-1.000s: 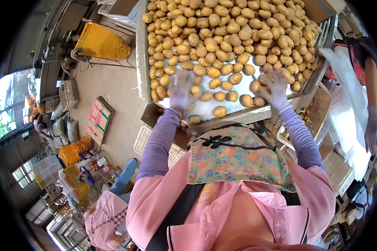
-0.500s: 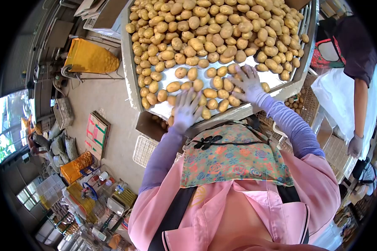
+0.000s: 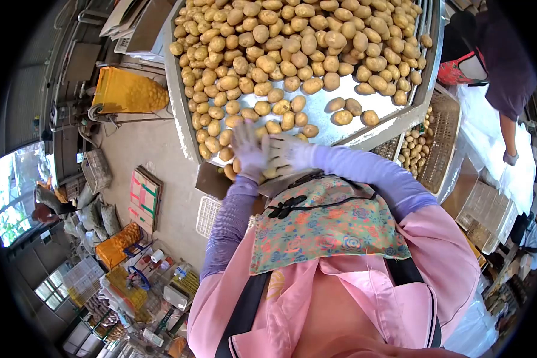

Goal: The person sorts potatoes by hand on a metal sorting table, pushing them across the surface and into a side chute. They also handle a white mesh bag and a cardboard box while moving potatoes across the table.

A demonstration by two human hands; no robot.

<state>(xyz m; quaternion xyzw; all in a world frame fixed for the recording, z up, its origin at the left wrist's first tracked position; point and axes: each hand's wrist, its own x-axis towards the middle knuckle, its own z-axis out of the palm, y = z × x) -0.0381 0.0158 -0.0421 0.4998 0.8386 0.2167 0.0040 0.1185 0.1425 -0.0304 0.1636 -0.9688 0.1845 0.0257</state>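
Note:
Potatoes (image 3: 292,42) lie heaped over the back of a metal sorting table (image 3: 373,138), with looser ones toward its front. At the front left edge, my left hand (image 3: 249,150), in a pale glove, has its fingers spread over several potatoes. Close against it on the right is my right hand (image 3: 287,154), also gloved, fingers extended to the left across potatoes at the edge. Both palms face down, and the potatoes under them are partly hidden. A few potatoes (image 3: 352,108) sit apart on the white surface to the right.
A box (image 3: 212,182) is under the table's front left corner, beside a white crate (image 3: 207,216). At the right, a brown basket (image 3: 444,140) adjoins potatoes below the table. Another person (image 3: 510,71) stands at the right near white sacks. A yellow sack (image 3: 125,92) hangs at left.
My right hand has moved left along the front edge to beside my left hand, with potatoes shifted left. My left hand has moved slightly left. The other person's arm has moved upward in view.

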